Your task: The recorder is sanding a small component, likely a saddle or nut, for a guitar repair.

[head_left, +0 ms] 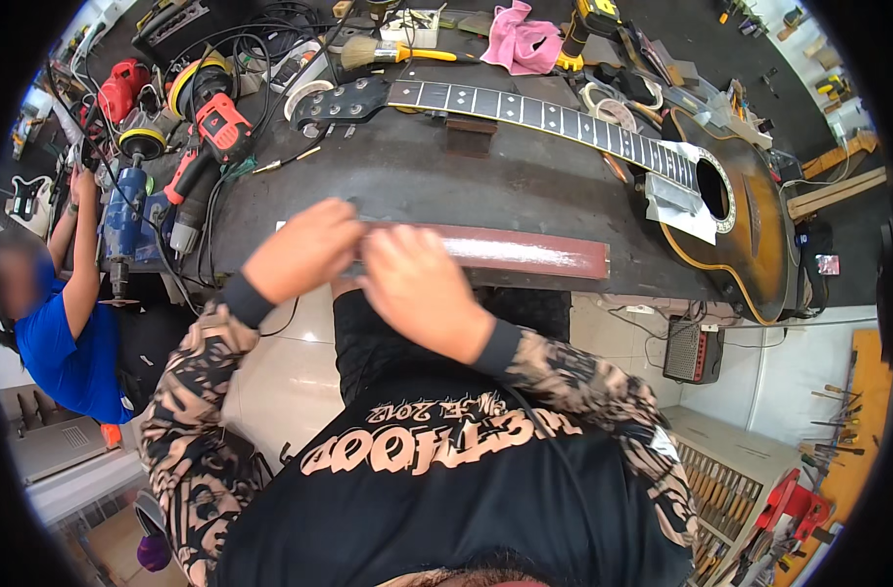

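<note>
A long, flat reddish-brown strip [534, 250] lies along the near edge of the dark workbench [368, 166], its top shining with reflected light. My left hand [304, 251] is at the strip's left end, fingers curled in. Just right of it, my right hand [414, 284] lies over the strip, fingers bent together across its top and thumb tucked at the near side. Both hands almost touch, and they hide the left end. Beyond the strip, a sunburst acoustic guitar [762, 205] rests with its stringless neck [525, 108] on a small brown block [469, 137].
At left are a red-and-black power tool [223, 132], a blue drill [123, 210] and loose cables. A paintbrush [378, 52], a pink cloth [521, 39] and a yellow-black cordless tool [588, 24] lie along the back. Another person in blue [65, 342] works at far left.
</note>
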